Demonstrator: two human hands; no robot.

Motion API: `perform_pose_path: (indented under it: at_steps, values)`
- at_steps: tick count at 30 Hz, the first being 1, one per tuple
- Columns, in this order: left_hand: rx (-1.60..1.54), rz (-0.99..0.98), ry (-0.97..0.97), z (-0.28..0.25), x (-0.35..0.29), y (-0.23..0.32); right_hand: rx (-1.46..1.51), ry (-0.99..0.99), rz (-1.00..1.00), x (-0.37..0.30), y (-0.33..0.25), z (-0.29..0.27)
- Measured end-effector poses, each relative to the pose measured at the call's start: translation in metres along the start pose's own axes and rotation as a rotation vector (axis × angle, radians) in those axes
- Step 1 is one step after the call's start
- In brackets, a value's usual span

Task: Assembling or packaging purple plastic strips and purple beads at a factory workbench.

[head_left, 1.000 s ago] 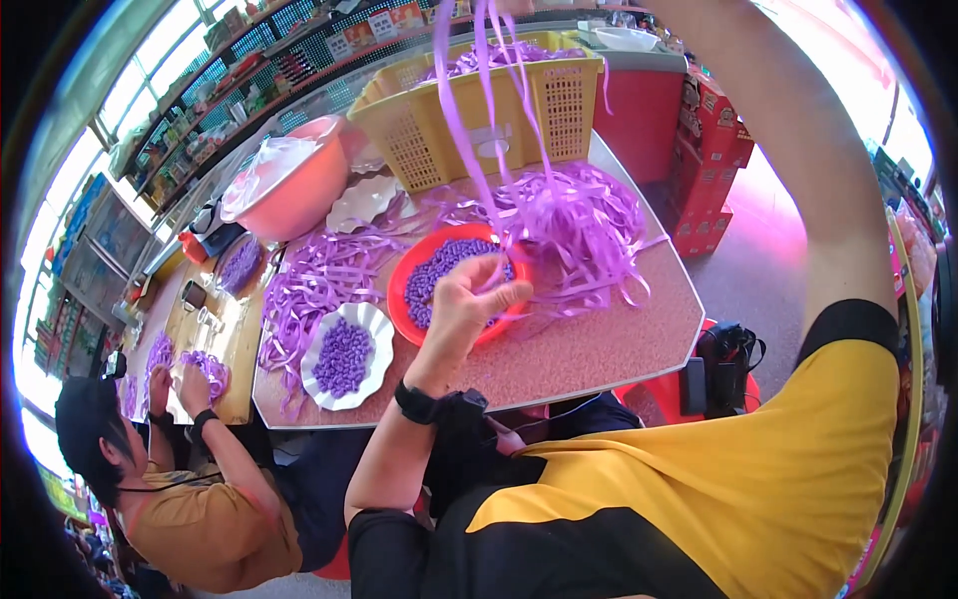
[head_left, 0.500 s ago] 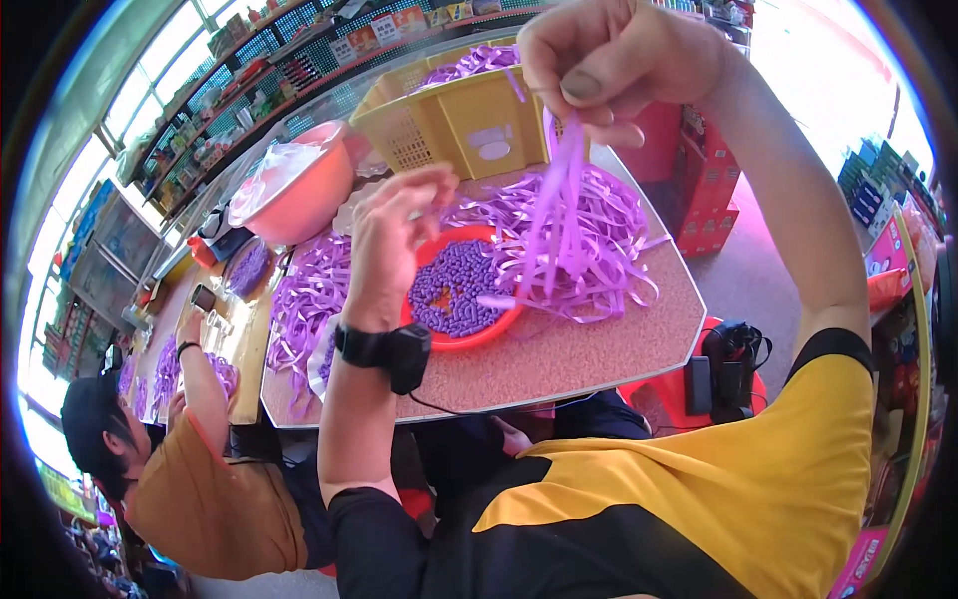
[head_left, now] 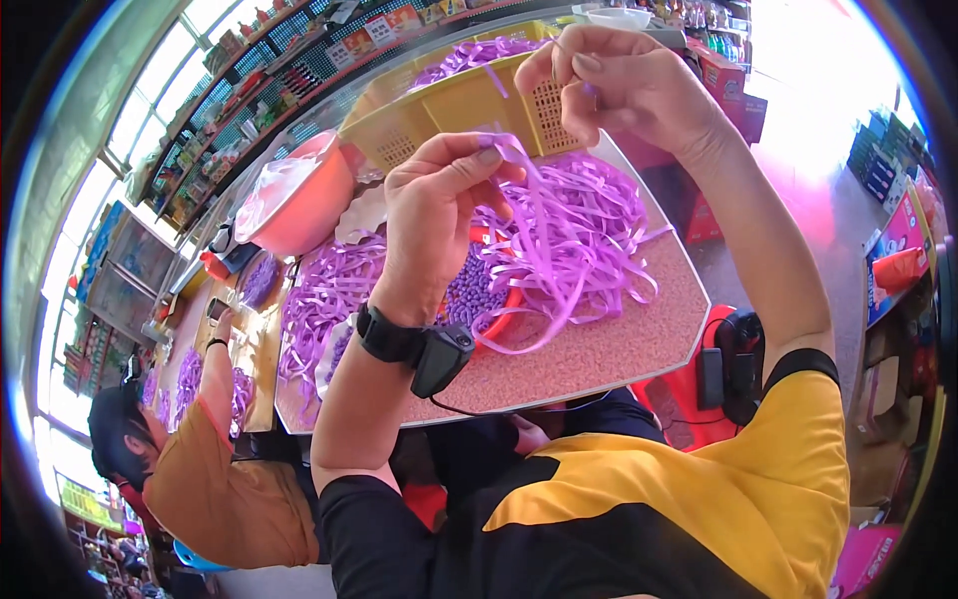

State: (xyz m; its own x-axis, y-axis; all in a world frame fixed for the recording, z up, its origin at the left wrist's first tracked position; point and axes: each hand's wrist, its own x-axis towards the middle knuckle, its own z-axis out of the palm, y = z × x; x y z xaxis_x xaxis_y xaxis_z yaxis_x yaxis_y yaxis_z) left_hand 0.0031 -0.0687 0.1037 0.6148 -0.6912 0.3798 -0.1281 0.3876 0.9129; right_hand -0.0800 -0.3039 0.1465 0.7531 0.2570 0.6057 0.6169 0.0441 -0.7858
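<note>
My left hand [head_left: 429, 205], with a black strap and small black device [head_left: 439, 354] on its wrist, pinches a purple ribbon [head_left: 539, 200] between thumb and fingertips. The ribbon droops in a loop over a heap of like ribbons [head_left: 589, 250]. Higher and to the right, my right hand [head_left: 644, 95] is raised with fingers curled together. A tiny purple spot shows among its fingers, too small to name. Beneath my left hand sits a shallow red bowl [head_left: 512, 298] of small purple beads [head_left: 469, 290], partly covered by that hand and the ribbons.
A yellow crate [head_left: 469, 105] holding ribbons stands at the table's back, beside a pink basin [head_left: 299, 205]. More ribbons [head_left: 329, 290] lie left. A person in brown [head_left: 225, 489] works at the left. A red stool [head_left: 689, 394] holding black gear stands right of the table [head_left: 599, 359].
My left hand has risen and moved right, and now pinches the ribbon. My right hand, which held hanging ribbon before, has shifted slightly right, apart from it.
</note>
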Motion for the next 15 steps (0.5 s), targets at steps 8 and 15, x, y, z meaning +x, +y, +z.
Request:
perform_pose_path:
  at_steps: [8,15]
  values:
    - [-0.033,0.057,0.1,0.005,0.008,0.009,0.274,0.258,0.152,-0.016,0.047,0.023]
    - [0.065,0.068,0.059,0.001,0.005,0.018,0.342,0.108,0.202,-0.024,0.06,0.033]
